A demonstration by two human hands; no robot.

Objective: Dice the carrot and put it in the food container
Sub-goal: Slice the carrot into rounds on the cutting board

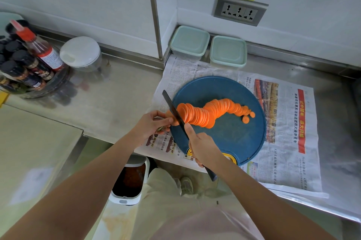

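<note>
Orange carrot slices (pixel 211 112) lie fanned in a leaning, curving row across the middle of a round blue chopping board (pixel 230 142), with a couple of loose rounds at the row's right end. The board sits on a spread newspaper (pixel 283 122) on the steel desk (pixel 117 93), right of the frame's centre. At the board's left edge the left hand (pixel 150 124) pinches the uncut carrot end (pixel 169 113) between curled fingers and thumb. A dark knife (pixel 173 110) stands between that stub and the first slice, its tip pointing to the upper left. The right hand (pixel 203 146) is wrapped round the knife's handle at the board's lower edge, one digit laid along the back of the blade, and the butt of the handle sticks out below the hand. Above the board, against the white wall, a pale green lidded food container (pixel 189 43) stands beside a second food container (pixel 228 51), both closed and well apart from the carrot. A grey socket strip (pixel 240 10) is fixed to the wall above them. At the left of the frame are dark-capped spice jars (pixel 19 63), a red-capped sauce bottle (pixel 41 48) leaning among them, and a clear jar with a white lid (pixel 81 54). A white bin (pixel 130 179) stands on the floor below the desk's edge.
</note>
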